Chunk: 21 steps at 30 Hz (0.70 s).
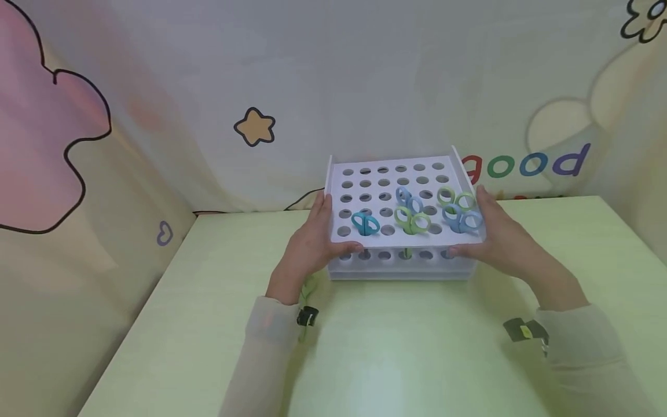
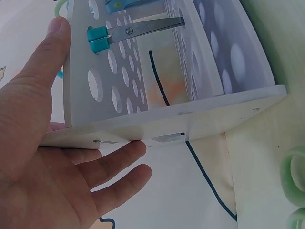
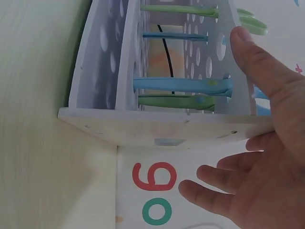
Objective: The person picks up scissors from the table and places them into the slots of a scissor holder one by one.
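A white scissors rack with rows of round holes stands on the table. Its top bears several scissors, handles up: teal scissors at the left, green scissors and others in blue and green to the right. My left hand grips the rack's left side, its thumb on the front edge of the top board and its fingers along the outer wall. At the opposite end my right hand holds the right side likewise. Scissor blades hang inside, down to the lower perforated board.
Pale green loops lie on the table by the left wrist, partly hidden in the head view. Behind the rack hangs a printed cloth, and a dark cord runs along its foot. The table stretches out in front.
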Tool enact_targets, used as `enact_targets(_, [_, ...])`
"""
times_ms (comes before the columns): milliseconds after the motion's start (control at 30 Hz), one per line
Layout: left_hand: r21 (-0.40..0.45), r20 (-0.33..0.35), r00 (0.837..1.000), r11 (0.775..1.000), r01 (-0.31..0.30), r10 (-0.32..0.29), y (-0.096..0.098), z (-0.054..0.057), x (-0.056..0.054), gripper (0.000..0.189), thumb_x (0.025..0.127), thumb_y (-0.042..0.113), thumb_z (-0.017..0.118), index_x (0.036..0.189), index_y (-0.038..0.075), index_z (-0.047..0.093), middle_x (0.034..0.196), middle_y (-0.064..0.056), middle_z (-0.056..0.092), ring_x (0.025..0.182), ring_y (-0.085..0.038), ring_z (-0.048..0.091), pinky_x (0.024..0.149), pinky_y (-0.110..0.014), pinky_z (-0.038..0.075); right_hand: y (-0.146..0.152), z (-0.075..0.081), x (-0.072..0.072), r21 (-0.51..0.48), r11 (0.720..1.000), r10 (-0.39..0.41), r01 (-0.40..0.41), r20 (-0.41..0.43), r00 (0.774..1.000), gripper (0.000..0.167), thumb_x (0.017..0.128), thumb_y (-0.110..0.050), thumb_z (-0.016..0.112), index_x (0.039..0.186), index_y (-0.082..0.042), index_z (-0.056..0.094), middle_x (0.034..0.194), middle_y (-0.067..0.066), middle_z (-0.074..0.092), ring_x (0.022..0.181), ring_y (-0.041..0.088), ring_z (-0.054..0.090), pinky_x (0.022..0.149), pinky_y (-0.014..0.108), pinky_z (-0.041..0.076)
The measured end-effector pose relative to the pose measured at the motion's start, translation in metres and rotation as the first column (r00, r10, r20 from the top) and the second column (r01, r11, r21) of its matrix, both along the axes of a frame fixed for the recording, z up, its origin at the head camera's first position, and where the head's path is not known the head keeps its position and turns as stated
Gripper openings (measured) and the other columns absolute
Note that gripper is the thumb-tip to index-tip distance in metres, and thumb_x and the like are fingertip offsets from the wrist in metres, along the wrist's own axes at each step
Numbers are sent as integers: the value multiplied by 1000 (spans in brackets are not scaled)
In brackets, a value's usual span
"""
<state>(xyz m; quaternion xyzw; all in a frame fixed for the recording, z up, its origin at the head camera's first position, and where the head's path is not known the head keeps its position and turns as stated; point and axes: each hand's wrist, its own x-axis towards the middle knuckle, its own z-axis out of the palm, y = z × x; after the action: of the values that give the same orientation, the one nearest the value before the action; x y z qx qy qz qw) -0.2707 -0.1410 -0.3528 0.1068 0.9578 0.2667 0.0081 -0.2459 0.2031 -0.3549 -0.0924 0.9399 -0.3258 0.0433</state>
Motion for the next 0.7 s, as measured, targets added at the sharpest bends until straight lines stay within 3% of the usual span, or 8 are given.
enact_targets(233, [0,-26,1000,1000,16,-16,1,0,3,125,76,57,83,163,14,4,169,4,-8,126,-26,46,93,-39,46,0,5,5,41,999,-5,6,-30,1000,146,69,-65,84,159,-6,-15,163,30,8,136,52,30,107,66,26])
enact_targets(500, [13,-16,999,999,52,-52,-6,-1,4,121,81,54,81,164,16,1,169,3,-7,145,-28,31,108,-44,38,1,1,3,84,996,-19,18,12,1000,147,67,-77,76,158,-10,-19,159,32,22,123,48,42,102,64,33])
enact_targets(700, [62,-15,998,996,69,-68,-20,-5,11,110,88,46,78,164,21,4,168,-2,16,139,-29,39,109,-48,36,-1,-4,4,73,997,-26,26,0,1000,146,69,-76,76,159,-11,-18,146,32,39,112,43,48,98,60,39])
